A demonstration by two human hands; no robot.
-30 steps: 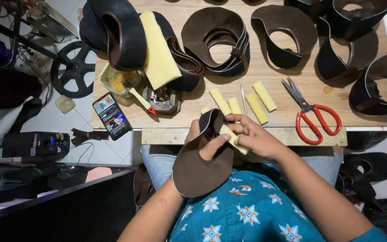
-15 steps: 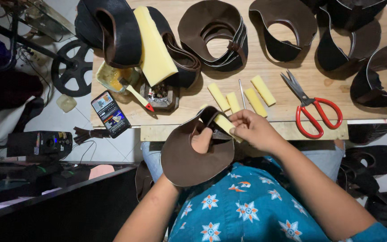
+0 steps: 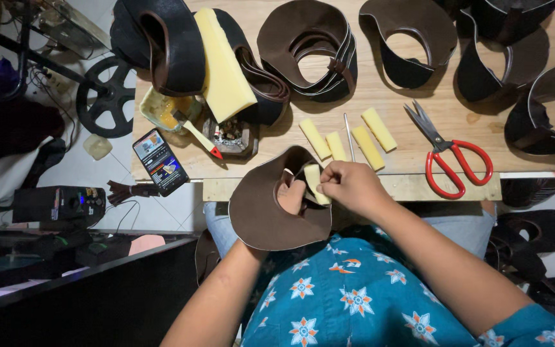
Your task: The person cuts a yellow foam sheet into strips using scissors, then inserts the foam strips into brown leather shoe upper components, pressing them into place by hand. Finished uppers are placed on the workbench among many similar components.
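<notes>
At the near edge of the wooden table [image 3: 271, 167], seen from the head camera, a brown leather visor piece [image 3: 261, 215] is held over the lap, just below the tabletop. A small yellow foam strip [image 3: 314, 182] is pinched against the inner rim of its cut-out.

Several slips can be judged likely. The foam strip could be set crooked if the curved leather flexes while it is being pressed, since the piece is held in the air and not laid flat. The strip could also be dropped into the lap, as only its upper end is gripped. If glue is on it, which cannot be told, fingers could be smeared. The red-handled scissors [image 3: 448, 154] lie open close to the right forearm and could be knocked by the elbow. The phone [image 3: 160, 162] overhangs the table edge and could be nudged off.

The right hand [image 3: 351, 186] is nearly closed, with thumb and fingertips drawn together around the top of the foam strip. The left hand [image 3: 290, 198] is mostly hidden behind the leather; only curled fingers are seen through the opening, gripping its rim from beneath. Four more foam strips [image 3: 348, 137] lie on the table just beyond.
</notes>
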